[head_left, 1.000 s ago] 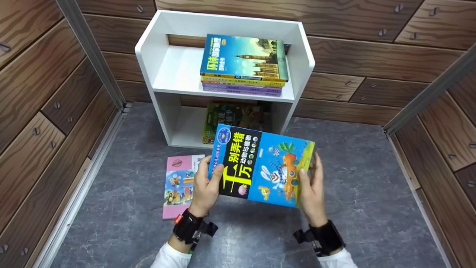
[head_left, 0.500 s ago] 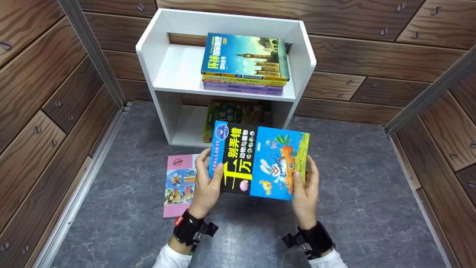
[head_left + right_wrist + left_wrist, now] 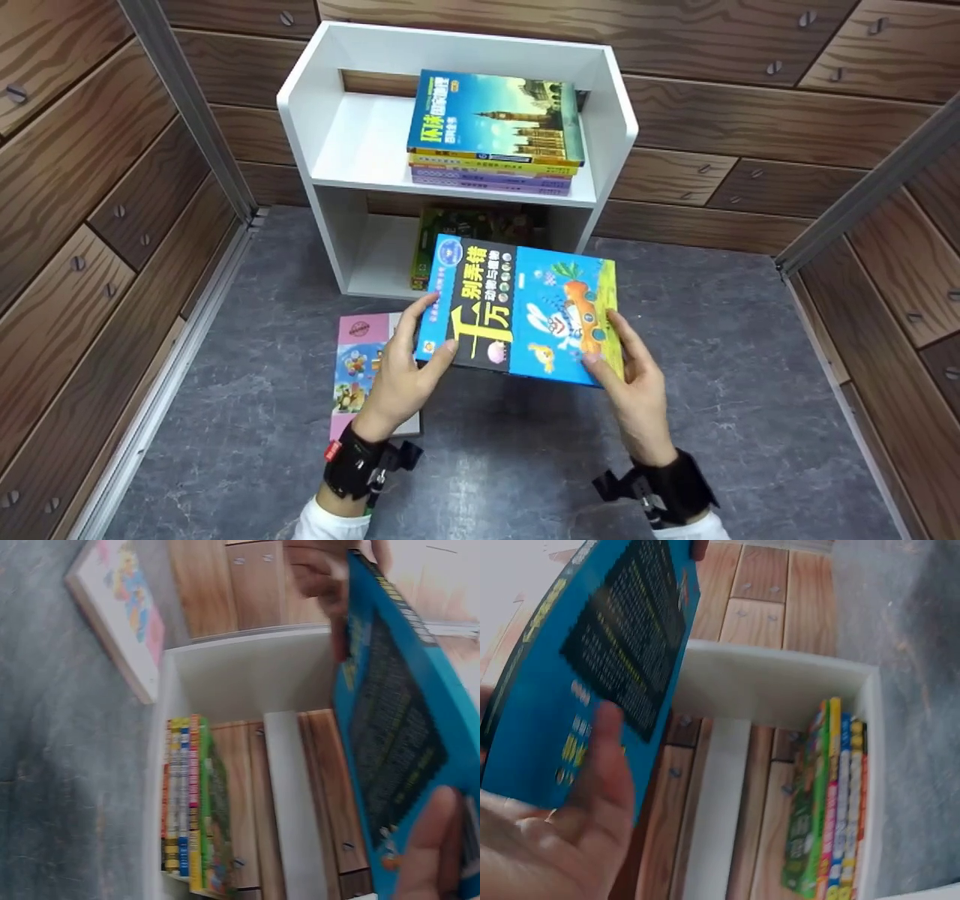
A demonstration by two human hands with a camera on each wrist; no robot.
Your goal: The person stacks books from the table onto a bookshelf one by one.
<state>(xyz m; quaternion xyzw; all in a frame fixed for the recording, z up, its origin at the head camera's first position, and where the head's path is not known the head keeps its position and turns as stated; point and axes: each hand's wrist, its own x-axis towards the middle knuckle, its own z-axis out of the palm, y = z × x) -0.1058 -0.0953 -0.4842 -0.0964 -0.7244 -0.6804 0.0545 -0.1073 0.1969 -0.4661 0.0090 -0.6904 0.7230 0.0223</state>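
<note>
A blue children's book (image 3: 559, 307) is held up in front of the lower shelf. Its cover has a black panel with yellow characters and a rabbit beside a carrot car. My left hand (image 3: 397, 375) grips its left end, thumb on the cover near the lower edge. The right hand (image 3: 641, 390) pinches the lower right corner, fingers along the right side. In the left wrist view, the back cover (image 3: 622, 652) shows a dark text panel with a left-hand finger (image 3: 607, 735) lying against it. The right wrist view shows a right-hand finger (image 3: 431, 840) on that back cover too.
Behind stands a white two-tier shelf (image 3: 330, 150). Several books (image 3: 487, 120) lie stacked on its upper tier; a green book (image 3: 426, 232) sits below, partly hidden. A pink book (image 3: 356, 337) lies on the grey floor (image 3: 750, 375) at left. Wood-patterned walls (image 3: 750, 112) enclose the area.
The blue book has moved slightly toward the shelf and tilted away. My left hand has shifted down along its left end; the right hand has shifted its hold to the lower right corner.
</note>
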